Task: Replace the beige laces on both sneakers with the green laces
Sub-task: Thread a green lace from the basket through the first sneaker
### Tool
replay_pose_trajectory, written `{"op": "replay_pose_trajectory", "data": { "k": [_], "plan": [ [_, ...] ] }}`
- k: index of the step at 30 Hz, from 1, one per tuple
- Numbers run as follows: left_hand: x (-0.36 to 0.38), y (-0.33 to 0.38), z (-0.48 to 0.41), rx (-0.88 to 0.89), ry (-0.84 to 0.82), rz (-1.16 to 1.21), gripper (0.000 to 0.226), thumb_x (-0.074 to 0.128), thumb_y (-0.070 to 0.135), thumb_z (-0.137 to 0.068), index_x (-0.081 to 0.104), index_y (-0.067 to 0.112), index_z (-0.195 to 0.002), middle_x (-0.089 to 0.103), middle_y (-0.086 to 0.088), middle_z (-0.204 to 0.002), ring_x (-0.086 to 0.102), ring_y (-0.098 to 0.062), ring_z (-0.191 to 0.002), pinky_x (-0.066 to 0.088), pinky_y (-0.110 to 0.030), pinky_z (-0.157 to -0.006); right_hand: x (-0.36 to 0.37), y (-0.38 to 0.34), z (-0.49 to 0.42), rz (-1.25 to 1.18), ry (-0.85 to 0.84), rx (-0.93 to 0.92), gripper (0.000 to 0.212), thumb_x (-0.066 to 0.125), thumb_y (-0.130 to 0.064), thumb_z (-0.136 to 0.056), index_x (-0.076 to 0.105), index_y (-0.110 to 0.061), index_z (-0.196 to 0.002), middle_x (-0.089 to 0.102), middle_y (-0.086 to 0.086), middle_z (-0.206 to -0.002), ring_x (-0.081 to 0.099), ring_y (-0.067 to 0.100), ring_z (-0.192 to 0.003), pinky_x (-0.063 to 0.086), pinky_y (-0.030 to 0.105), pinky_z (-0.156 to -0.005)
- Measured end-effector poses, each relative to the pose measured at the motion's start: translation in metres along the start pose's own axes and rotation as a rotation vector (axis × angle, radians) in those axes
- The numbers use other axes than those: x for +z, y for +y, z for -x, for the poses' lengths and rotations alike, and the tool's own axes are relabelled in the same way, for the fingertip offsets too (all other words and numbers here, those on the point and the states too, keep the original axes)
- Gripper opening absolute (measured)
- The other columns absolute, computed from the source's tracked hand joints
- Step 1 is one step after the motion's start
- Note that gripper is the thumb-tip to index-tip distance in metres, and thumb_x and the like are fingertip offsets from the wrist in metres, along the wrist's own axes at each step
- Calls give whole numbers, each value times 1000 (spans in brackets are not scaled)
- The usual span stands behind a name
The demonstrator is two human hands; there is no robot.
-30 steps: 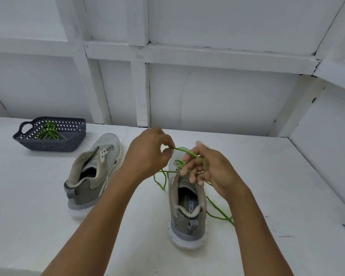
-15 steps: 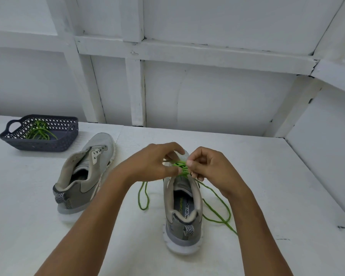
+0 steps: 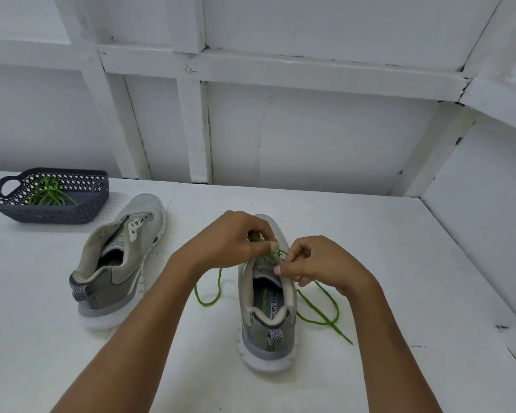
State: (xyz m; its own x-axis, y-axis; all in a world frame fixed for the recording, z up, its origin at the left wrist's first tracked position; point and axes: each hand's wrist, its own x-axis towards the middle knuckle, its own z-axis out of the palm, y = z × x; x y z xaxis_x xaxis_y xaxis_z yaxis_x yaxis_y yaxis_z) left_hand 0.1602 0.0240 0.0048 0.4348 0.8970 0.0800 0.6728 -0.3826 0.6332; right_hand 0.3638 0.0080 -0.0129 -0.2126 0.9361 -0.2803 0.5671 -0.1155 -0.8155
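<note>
Two sneakers stand on the white table [image 3: 370,234]: the near sneaker [image 3: 268,338] lies heel toward the person, long axis running straight away; the far sneaker [image 3: 113,281] sits to its left, beside a dark basket [image 3: 57,214] holding one spare green lace [image 3: 46,193]. Both hands meet over the forward eyelets, equally near — left hand [image 3: 236,242] and right hand [image 3: 316,263] each curled, pinching the green lace [image 3: 220,281], its ends trailing either side.
</note>
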Motion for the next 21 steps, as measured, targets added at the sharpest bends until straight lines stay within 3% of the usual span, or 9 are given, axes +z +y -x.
{"op": "replay_pose_trajectory", "data": {
  "k": [3,7,10,21],
  "plan": [
    [4,2,2,-15,-20,-81,7,70,31,-88,74,25,-89,65,16,-78,53,8,-65,33,-11,-55,3,3,0,-15,55,9,18,82,-17,-76,71,-4,-81,71,6,-71,70,16,-65,62,34,-73],
    [12,4,6,-12,-24,-141,6,67,27,-87,72,24,-90,69,10,-89,59,-6,-80,49,-30,-71,1,8,3,-165,84,53,6,74,-4,-79,74,2,-80,73,15,-76,73,24,-70,62,35,-75],
    [17,6,10,-27,7,-150,6,66,26,-85,71,24,-88,69,7,-88,61,-15,-83,51,-37,-74,2,10,6,-233,82,72,7,71,-1,-81,74,5,-82,73,20,-79,71,22,-68,61,29,-68],
    [31,11,12,-21,59,-193,12,64,27,-86,73,21,-93,67,8,-92,58,-14,-80,47,-29,-69,5,17,10,-418,90,110,12,74,-1,-82,73,9,-89,72,23,-84,70,22,-69,61,27,-68]
  ]
}}
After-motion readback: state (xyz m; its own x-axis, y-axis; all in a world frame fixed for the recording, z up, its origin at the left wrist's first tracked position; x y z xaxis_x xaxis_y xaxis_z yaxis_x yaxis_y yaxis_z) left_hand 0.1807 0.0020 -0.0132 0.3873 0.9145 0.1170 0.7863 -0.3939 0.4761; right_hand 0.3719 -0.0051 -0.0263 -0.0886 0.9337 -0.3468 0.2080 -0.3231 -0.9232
